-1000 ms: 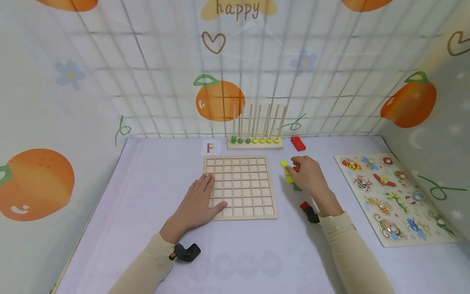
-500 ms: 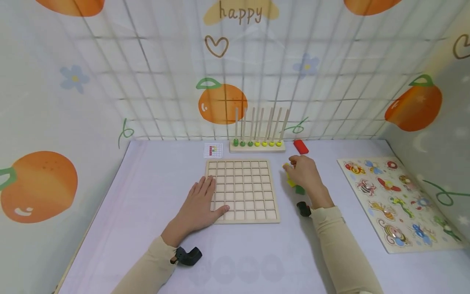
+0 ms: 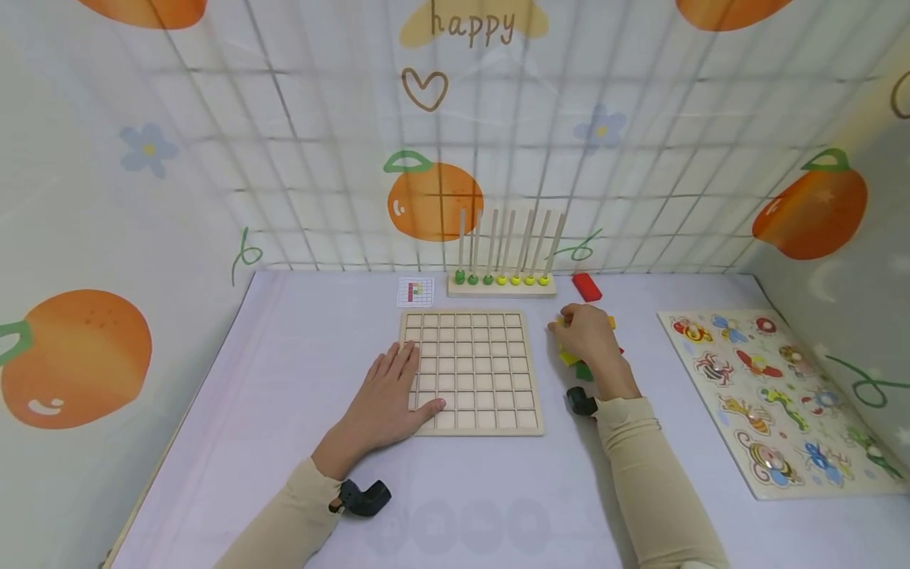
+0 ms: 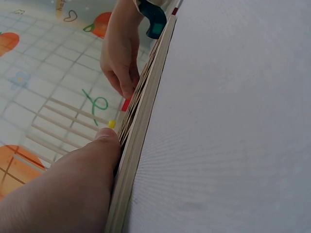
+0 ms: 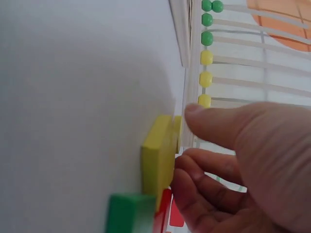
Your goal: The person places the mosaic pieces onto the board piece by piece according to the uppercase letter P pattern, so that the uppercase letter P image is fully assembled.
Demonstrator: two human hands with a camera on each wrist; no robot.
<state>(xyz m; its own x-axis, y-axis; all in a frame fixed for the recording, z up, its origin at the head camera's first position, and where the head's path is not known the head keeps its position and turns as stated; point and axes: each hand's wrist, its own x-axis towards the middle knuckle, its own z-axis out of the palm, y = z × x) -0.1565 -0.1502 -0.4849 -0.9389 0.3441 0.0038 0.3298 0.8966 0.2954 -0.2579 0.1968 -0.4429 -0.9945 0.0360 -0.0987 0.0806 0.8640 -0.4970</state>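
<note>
My left hand point(image 3: 384, 395) lies flat with fingers spread over the left edge of a wooden grid board point(image 3: 472, 371); its thumb reaches along the board's near left corner. To the board's right, my right hand point(image 3: 590, 332) hovers low over a small pile of coloured blocks, fingers bent. In the right wrist view its thumb stands apart from the fingers, and nothing shows between them. The fingertips are right at a yellow block point(image 5: 159, 155). A green block point(image 5: 127, 213) and a red block point(image 5: 164, 208) lie beside it. The hand hides part of the pile.
Behind the board stands a peg rack point(image 3: 501, 291) with green and yellow beads. A small pattern card point(image 3: 415, 292) lies to its left and a red block point(image 3: 587, 287) to its right. An insect puzzle board point(image 3: 775, 403) takes up the table's right side.
My right hand has come down a little closer over the pile, and its forearm has swung left. An orange and a red piece now show at its right. The left hand keeps its place.
</note>
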